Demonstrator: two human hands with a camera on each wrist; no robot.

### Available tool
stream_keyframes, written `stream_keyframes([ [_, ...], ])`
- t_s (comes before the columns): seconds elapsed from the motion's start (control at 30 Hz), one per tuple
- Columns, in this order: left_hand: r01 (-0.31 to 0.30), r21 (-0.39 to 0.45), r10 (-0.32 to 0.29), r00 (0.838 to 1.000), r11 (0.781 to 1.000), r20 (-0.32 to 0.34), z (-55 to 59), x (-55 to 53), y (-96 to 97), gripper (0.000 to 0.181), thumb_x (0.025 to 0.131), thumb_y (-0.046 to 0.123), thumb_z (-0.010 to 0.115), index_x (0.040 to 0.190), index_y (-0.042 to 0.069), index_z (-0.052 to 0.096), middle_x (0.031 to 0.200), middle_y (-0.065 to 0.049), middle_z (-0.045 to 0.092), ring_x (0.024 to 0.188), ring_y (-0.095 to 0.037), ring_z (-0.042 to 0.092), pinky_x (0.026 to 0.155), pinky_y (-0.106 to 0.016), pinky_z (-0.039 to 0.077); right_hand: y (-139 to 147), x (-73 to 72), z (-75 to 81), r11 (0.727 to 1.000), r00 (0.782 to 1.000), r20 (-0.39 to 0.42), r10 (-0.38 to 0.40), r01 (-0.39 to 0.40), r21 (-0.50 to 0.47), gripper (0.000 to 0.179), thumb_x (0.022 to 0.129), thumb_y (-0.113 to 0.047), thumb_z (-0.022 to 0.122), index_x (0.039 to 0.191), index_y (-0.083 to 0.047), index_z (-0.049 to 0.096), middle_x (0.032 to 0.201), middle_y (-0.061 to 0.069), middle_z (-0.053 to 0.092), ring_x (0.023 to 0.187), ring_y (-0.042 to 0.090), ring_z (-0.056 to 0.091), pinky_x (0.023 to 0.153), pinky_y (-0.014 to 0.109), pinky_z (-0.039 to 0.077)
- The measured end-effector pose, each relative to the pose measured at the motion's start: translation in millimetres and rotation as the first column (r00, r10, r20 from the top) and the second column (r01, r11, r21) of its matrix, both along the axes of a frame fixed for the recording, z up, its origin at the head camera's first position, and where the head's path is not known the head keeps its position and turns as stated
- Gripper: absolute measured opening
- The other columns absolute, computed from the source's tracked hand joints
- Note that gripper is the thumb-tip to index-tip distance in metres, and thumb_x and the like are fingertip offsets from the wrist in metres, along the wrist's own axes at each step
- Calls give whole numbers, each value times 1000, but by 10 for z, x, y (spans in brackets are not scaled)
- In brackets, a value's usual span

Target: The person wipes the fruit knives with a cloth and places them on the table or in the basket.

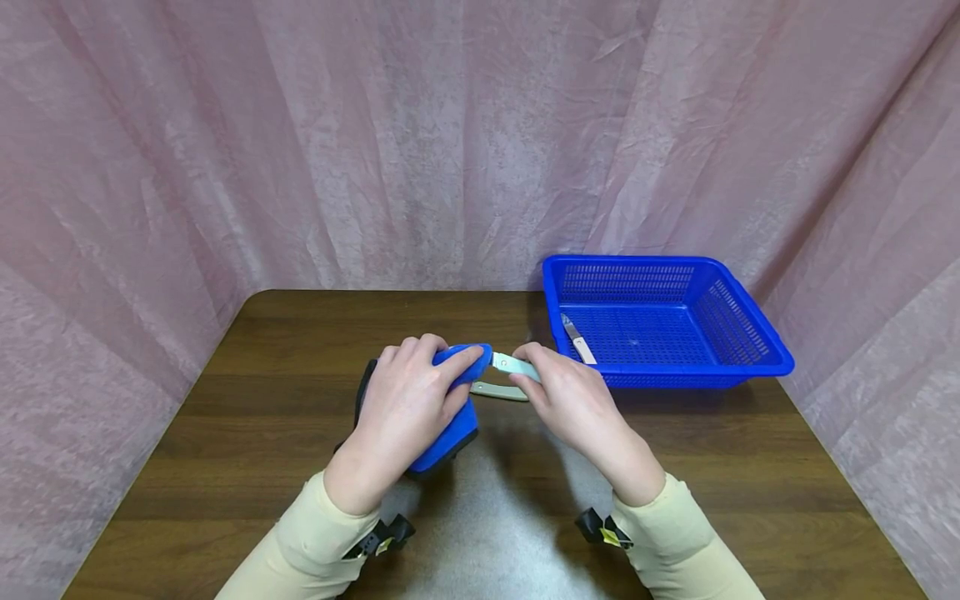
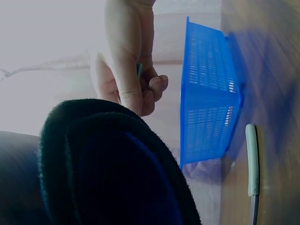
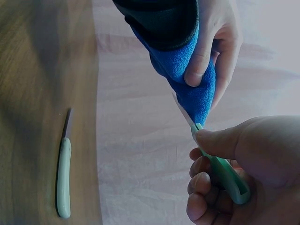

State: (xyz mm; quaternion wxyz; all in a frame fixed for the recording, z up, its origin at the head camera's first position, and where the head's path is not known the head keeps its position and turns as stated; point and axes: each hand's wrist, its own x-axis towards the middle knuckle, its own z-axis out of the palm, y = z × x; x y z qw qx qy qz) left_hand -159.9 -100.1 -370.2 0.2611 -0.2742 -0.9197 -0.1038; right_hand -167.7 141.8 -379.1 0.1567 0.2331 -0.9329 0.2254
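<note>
My left hand pinches a blue cloth with dark edging, folded over the blade of a small knife. In the right wrist view, part of the blade shows beside the cloth; the rest is hidden. The fingers of my right hand are curled round the knife's mint-green slotted handle. Beneath the hands, a second knife with a pale green handle lies on the table. The dark-edged cloth fills the lower part of the left wrist view.
A blue plastic basket with slotted walls stands at the back right of the brown wooden table. Inside, at its left side, lies a knife with a white handle. Pink curtains hang behind and at both sides.
</note>
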Motion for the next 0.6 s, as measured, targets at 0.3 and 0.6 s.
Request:
stream_keyframes([
  [0.3,-15,9,15,1000,1000,4,19,-7,-33,42,98,28,85,140,26,79,114,-15,74,95,-34,70,77,-51,56,12,-2,-7,1000,1000,-4,-2,2,-8,18,107,-21,76,122,-13,70,90,-4,66,70,15,56,59,37,48],
  [0.6,-33,26,33,999,999,2,37,-27,-84,43,97,26,86,139,25,79,117,-18,74,99,-38,70,78,-53,56,15,-8,-5,1000,1000,-9,-6,6,-15,18,107,-22,76,122,-14,71,87,-6,64,69,14,56,58,37,48],
])
